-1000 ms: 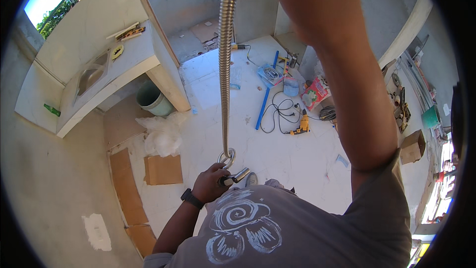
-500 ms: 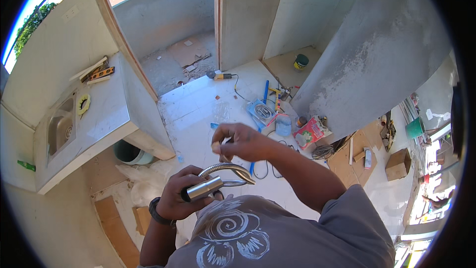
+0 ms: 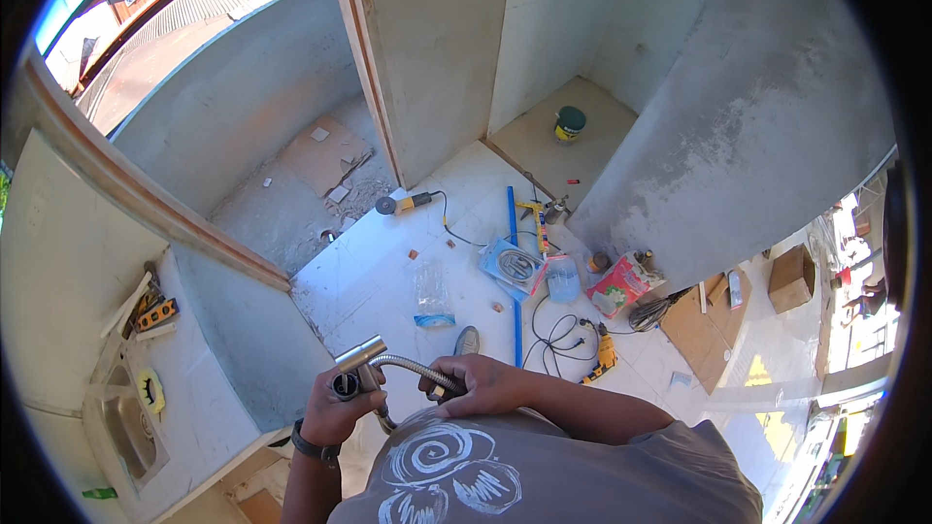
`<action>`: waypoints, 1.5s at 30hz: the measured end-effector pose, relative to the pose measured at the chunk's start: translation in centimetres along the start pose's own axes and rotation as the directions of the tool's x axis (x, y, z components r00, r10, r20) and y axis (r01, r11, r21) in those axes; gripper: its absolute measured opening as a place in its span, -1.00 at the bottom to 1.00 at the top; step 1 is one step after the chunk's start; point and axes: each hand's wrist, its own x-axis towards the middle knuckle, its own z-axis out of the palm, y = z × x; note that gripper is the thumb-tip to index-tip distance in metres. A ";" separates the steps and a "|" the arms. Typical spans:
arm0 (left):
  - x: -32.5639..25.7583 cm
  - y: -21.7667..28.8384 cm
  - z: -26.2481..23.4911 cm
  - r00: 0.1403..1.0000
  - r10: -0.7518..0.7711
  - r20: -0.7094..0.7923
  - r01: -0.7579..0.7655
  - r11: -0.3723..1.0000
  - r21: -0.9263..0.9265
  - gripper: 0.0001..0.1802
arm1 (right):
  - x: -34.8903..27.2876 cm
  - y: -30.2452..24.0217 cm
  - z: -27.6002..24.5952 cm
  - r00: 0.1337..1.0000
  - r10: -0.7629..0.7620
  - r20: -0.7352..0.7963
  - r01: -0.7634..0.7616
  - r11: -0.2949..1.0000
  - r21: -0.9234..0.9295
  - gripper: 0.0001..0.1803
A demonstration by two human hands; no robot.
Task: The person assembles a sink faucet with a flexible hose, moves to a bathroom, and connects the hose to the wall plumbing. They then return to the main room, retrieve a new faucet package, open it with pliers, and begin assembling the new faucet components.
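My left hand (image 3: 342, 409) grips the metal faucet head (image 3: 357, 361) close to my chest while my right hand (image 3: 476, 386) closes on its hose (image 3: 413, 367), running rightward between them.

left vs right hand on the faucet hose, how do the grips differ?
The left hand wraps the rigid metal spout end in a closed fist; the right hand lies over the flexible hose with fingers spread along it. The left hand's wrist wears a dark watch; the right hand's wrist is bare. The left hand sits lower and nearer the counter. Both are bare and grip the same faucet piece.
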 end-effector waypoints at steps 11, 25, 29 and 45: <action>21.5 6.0 -5.3 0.994 -0.102 -0.028 0.104 0.993 0.064 -0.69 | 12.3 -4.5 -16.7 0.866 -0.117 -0.485 0.091 0.993 -0.078 -0.53; 54.7 15.1 -14.5 0.980 0.019 0.200 -0.085 0.942 0.325 -0.79 | 16.2 -9.7 -42.0 -0.439 -0.133 -0.888 0.065 0.982 -0.179 -0.65; 63.4 16.7 -12.3 0.960 0.077 0.270 -0.190 0.887 0.421 -0.76 | 15.0 -10.7 -47.9 -0.523 -0.178 -0.833 0.055 0.969 -0.241 -0.78; 103.1 21.0 21.6 0.716 -0.099 0.691 -0.382 0.773 0.507 -0.56 | 11.5 -4.5 -81.3 -0.288 -0.292 -0.912 -0.277 0.937 -0.212 -0.73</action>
